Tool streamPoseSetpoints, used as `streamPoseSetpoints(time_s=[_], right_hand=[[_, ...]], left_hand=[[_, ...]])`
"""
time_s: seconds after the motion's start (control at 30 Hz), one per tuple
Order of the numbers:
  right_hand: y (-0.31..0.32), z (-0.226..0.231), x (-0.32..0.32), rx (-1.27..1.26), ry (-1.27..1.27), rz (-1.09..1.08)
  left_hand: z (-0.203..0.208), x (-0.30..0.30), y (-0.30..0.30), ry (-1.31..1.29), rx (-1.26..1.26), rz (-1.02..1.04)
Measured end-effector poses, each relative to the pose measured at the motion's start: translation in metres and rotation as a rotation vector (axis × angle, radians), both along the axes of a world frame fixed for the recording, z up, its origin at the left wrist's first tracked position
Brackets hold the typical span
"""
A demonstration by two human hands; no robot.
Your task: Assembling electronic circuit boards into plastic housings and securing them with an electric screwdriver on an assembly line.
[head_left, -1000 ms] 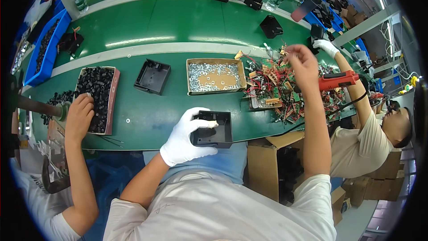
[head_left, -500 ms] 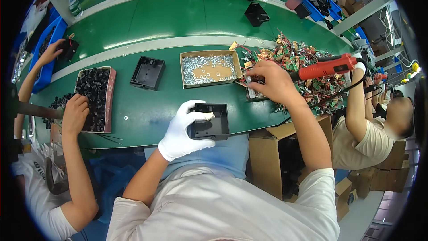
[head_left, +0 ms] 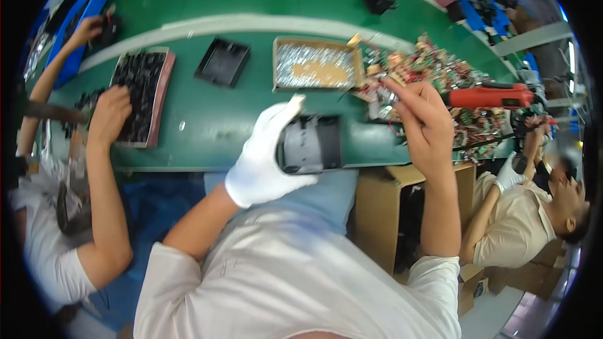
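My left hand [head_left: 267,157], in a white glove, grips an open black plastic box [head_left: 312,144] above the front edge of the green table. Its fingers are at the box's left and lower side, with one digit raised above the rim. My bare right hand [head_left: 428,122] is raised to the right of the box, in front of a heap of wired circuit boards [head_left: 468,72]. Its thumb and forefinger are pinched together; blur hides what may be between them. Beyond my hands lies a cardboard tray [head_left: 274,66] of small shiny metal rings.
Another black box [head_left: 223,63] lies on the green table [head_left: 207,119]. A red power screwdriver [head_left: 490,96] is over the board heap. At left, a co-worker's hand [head_left: 110,116] touches a box of black parts [head_left: 164,97]. An open carton [head_left: 377,213] stands below the table edge.
The view has shifted. My right hand has drawn back to the right, away from the parts beside the tray. A digit of my left glove has lifted from inside the black box.
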State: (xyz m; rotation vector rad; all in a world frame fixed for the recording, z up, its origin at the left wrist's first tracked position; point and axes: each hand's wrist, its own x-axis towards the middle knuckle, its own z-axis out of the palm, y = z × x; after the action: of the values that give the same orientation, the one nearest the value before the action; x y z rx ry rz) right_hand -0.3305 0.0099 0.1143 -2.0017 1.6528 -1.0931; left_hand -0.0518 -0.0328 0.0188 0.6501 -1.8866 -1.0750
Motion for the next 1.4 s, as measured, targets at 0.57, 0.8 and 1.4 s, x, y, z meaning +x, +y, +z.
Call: streamPoseSetpoints(time_s=[0.57, 0.8, 1.4], right_hand=[[0.021, 0.011, 0.07, -0.103, 0.868, 0.424], [0.02, -0.016, 0.078, 0.088, 0.836, 0.346], [0.077, -0.054, 0.1, 0.475, -0.683, -0.23]], left_hand=[[0.013, 0.011, 0.02, -0.067, -0.266, -0.019], [0.011, 0.002, 0.018, -0.168, -0.117, -0.097], [-0.019, -0.004, 0.022, 0.134, 0.289, 0.152]])
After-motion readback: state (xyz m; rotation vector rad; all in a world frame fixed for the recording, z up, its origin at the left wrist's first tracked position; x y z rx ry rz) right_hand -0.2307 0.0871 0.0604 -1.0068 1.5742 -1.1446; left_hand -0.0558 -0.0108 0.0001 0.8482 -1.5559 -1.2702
